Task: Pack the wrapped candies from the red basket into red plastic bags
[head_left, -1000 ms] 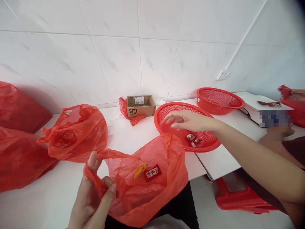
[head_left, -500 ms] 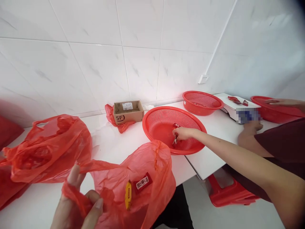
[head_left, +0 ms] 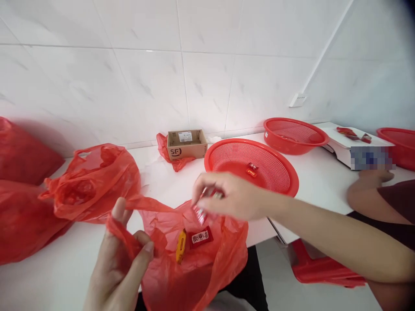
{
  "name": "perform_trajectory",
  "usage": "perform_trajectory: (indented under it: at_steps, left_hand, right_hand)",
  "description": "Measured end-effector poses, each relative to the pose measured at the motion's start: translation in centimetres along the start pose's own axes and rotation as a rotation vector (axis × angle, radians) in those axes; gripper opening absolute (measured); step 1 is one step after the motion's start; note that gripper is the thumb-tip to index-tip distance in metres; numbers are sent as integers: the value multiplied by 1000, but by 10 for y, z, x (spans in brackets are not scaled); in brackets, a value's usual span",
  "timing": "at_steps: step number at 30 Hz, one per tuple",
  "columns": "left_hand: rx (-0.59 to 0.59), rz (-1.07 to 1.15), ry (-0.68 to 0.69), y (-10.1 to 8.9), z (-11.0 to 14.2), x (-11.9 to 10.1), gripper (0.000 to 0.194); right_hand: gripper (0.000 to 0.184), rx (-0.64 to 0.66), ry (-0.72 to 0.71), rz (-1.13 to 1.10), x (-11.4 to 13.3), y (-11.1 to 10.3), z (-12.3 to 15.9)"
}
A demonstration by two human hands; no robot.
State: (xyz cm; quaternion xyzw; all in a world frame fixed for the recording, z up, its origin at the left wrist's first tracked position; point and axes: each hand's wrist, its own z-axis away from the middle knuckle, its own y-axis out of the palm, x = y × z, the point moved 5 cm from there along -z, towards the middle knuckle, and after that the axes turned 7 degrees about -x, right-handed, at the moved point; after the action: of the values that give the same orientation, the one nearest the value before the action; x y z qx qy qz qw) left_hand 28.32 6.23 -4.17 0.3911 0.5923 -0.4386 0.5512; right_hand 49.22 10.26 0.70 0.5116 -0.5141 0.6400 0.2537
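Spreading over the near edge of the table (head_left: 42,276), the red bag (head_left: 181,285) lay between the two hands. The left hand (head_left: 112,263), half curled, gripped its handle (head_left: 149,204); the right hand (head_left: 233,198), fingers bent, grasped blurred, shiny wrapped pieces (head_left: 200,214) just above the bag. Inside lay a yellow packet (head_left: 181,246) and a dark red packet (head_left: 201,237), side by side. Beyond, the red basket (head_left: 275,170) held two small packets (head_left: 251,173); a carton (head_left: 191,151) stood near the table's back edge.

There are three red basins (head_left: 275,168) (head_left: 285,146) (head_left: 403,151), one yellow packet (head_left: 181,246), one cardboard box (head_left: 190,151).
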Motion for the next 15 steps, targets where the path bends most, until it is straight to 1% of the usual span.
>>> perform_trajectory:
  at_steps: [2, 3, 4, 5, 6, 7, 8, 10, 11, 12, 13, 14, 15]
  left_hand:
    - [10, 33, 5, -1, 0, 0, 81]
    - [6, 46, 4, -3, 0, 1, 80]
    - [-4, 53, 1, -4, 0, 3, 80]
    - [-17, 57, -3, -6, 0, 5, 79]
    - [-30, 59, -6, -8, 1, 6, 78]
    - [-36, 57, -7, -10, 1, 7, 78]
    - [-36, 53, -8, -11, 1, 8, 78]
    - [-24, 47, -13, -12, 2, 8, 77]
    - [-14, 44, -19, -13, 2, 8, 76]
    - [-7, 41, -23, -13, 2, 8, 75]
    - [-3, 43, -16, -13, 2, 7, 74]
    - [-3, 49, 1, -13, 1, 7, 73]
    - [-5, 54, 27, -13, -1, 7, 73]
  right_hand:
    - [13, 112, -56, 154, 2, 38, -1]
    - [16, 156, -68, 234, 0, 50, -2]
    - [18, 183, -68, 289, -2, 56, -3]
    - [20, 189, -63, 310, -3, 54, -5]
    - [20, 174, -57, 299, -4, 46, -7]
    - [20, 131, -56, 267, -4, 32, -10]
    - [20, 60, -60, 238, -5, 11, -13]
    - [23, -126, -56, 255, -15, -39, -20]
    - [26, -226, -13, 348, -26, -66, -23]
    - [31, -284, 50, 497, -40, -91, -24]
    - [41, -286, 174, 668, -60, -113, -24]
    - [55, -238, 347, 815, -82, -131, -21]
    - [67, -225, 435, 852, -100, -146, -17]
